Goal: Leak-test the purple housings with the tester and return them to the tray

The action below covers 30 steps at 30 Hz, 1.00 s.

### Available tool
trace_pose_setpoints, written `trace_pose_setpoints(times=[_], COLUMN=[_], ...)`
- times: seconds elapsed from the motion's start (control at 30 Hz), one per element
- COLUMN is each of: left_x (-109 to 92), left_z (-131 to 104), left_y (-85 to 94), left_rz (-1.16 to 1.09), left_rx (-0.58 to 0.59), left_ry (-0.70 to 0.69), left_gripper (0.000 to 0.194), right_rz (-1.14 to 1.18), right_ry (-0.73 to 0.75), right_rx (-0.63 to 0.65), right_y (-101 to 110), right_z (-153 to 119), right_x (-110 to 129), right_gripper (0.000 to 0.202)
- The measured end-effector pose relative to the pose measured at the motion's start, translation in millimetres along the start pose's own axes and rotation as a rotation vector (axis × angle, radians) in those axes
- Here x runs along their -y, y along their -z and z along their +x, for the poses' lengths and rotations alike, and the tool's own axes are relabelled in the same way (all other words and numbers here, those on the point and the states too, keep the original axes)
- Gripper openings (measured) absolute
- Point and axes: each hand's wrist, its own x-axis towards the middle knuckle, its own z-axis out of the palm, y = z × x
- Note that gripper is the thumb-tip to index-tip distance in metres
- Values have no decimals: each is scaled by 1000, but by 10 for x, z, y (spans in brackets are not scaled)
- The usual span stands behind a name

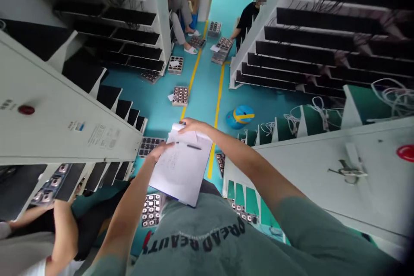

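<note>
Tally: one left hand, one right hand, one clipboard, one dark pen, one blue bucket, two round red fittings, two long yellow floor lines, three other people, several trays, some partly hidden.

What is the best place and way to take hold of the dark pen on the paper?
Probably pinch the pen at its middle, coming from above: it is slim and lies flat across the paper, its upper side uncovered.
</note>
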Motion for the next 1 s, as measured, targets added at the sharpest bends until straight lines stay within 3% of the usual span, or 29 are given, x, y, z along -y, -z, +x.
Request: trace_pose_setpoints(times=[0.13, 0.27, 0.33, 0.43, 0.57, 0.67, 0.8, 1.0], left_x=[-538, -1110, -1418, -1957, -2860, -3609, -4554, -5749], left_z=[460, 925, 1253, 1839, 2582, 3016, 3524, 4412], left_y=[-189, -385, -473, -569, -629, -656, -706, -796], left_rz=[-45, -20, 2, 19, 1, -26, -25, 39], left_rx=[17, 30, 31, 19, -3, -12, 2, 60], left_ry=[-9, -43, -54, -78, -113, -136, -135, -140], left_gripper=[39, 39, 37, 33, 33, 38, 47, 58], right_rz=[-114, -227, -260, -289, -292, -242, -78, 187], right_ry=[55, 24, -25, -70, -50, -59, -202, -440], right_rx=[-168, -252, -309, -375, -459, -580, -815, -1053], right_y=[497, 752, 926, 1362, 2144, 2769, 3534, 4314], right_z=[-93, 10, 300, 931, 1794, 2303, 2727, 3165], right_x=[-287, -539, -691, -893, -970, -979, -1233, -2100], right_gripper=[37, 26, 23, 17, 17, 19, 30, 34])
